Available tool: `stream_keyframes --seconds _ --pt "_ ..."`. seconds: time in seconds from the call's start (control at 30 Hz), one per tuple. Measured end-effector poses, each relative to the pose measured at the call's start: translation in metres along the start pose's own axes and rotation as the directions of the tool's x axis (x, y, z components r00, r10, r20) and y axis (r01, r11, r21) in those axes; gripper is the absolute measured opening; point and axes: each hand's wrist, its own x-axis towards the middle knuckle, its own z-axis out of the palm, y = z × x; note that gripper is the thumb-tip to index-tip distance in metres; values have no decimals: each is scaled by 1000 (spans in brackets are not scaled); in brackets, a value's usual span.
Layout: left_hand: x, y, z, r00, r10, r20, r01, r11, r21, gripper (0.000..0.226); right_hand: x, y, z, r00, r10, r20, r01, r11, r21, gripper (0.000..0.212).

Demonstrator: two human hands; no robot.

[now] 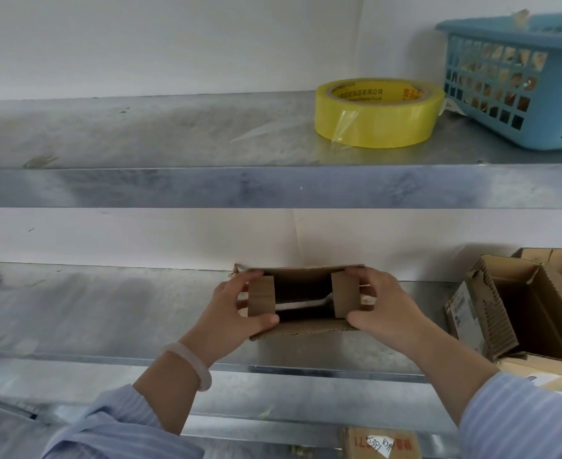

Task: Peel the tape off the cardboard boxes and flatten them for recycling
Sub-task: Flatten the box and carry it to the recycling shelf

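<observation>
A small brown cardboard box (302, 327) lies on the lower metal shelf (107, 313), its open end facing me with both short flaps folded out. My left hand (236, 313) grips its left side, thumb on the lower edge and fingers over the top corner. On the right side my right hand (382, 306) grips it the same way, thumb below and fingers over the top. A strip of pale tape shows inside the box. A torn bit of tape sticks out at the box's far left corner.
Several opened cardboard boxes (521, 306) stand at the right of the lower shelf. On the upper shelf (140, 134) lie a yellow tape roll (377, 117) and a blue plastic basket (518, 77) holding scraps. Another labelled box (382, 443) sits below.
</observation>
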Motion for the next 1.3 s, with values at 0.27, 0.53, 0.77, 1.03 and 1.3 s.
stream_keyframes --seconds 0.27,0.53,0.77,1.03,1.3 --pt "3 1 30 973 153 -172 -57 884 464 73 -1 -1 31 969 32 -244 -101 956 -277 73" --pt "-12 -28 25 943 290 -166 -244 937 249 71 -22 29 19 984 -4 -177 19 996 85 74" --pt "-31 -73 26 930 342 133 -366 837 407 71 -42 82 26 998 -39 -45 42 997 65 59" --pt "-30 -90 45 895 205 397 -429 643 634 75 -38 114 37 987 160 -14 -160 987 9 11" --pt "16 -99 66 958 173 228 -285 503 816 75 -12 91 51 976 141 164 -43 870 -491 23"
